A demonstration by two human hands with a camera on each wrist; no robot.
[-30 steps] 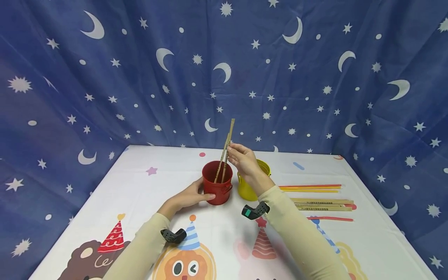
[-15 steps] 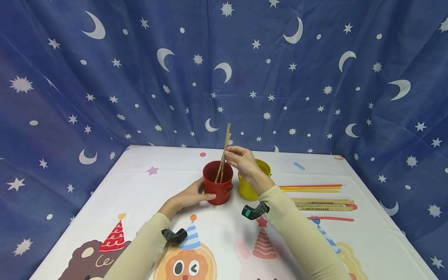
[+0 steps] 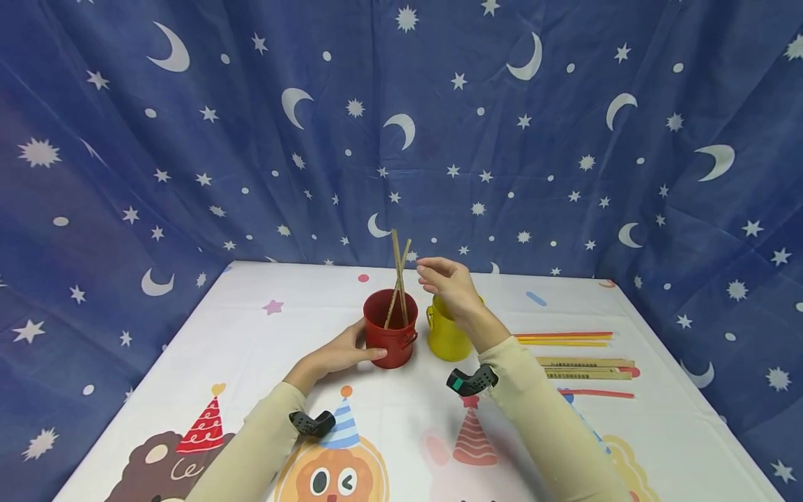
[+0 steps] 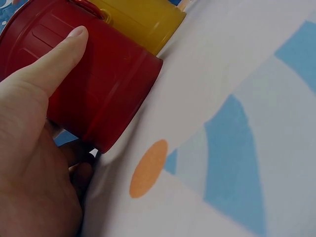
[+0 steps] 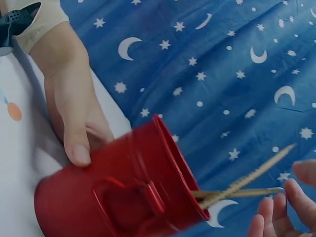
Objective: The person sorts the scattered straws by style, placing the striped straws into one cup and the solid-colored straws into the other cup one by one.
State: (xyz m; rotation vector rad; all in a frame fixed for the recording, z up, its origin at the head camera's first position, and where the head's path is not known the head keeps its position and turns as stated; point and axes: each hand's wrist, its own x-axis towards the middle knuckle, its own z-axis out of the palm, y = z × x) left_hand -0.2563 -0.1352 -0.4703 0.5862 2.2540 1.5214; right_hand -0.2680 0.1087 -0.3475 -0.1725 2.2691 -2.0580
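A red bucket [image 3: 390, 350] stands near the middle of the table, and my left hand [image 3: 343, 351] holds its left side. In the left wrist view the thumb lies along the wall of the bucket, with the other fingers partly hidden behind it. Two thin, tan paper-wrapped straws [image 3: 396, 248] lean crossed inside the bucket, their upper ends well above the rim. My right hand [image 3: 456, 291] hovers to the right of the straws, fingers loosely bent and holding nothing. It overlaps the top of a yellow bucket [image 3: 448, 338] in the head view.
On the right of the table lie red and orange sticks [image 3: 564, 339], several tan wrapped straws [image 3: 590, 369] and a single red stick [image 3: 596, 393]. A blue curtain [image 3: 251, 125] with moons and stars hangs behind the white printed tablecloth [image 3: 251, 348].
My right hand pinched one straw and let it go; that straw now leans left across the other. The hand has moved right, away from the straws. My left hand stays on the red bucket.
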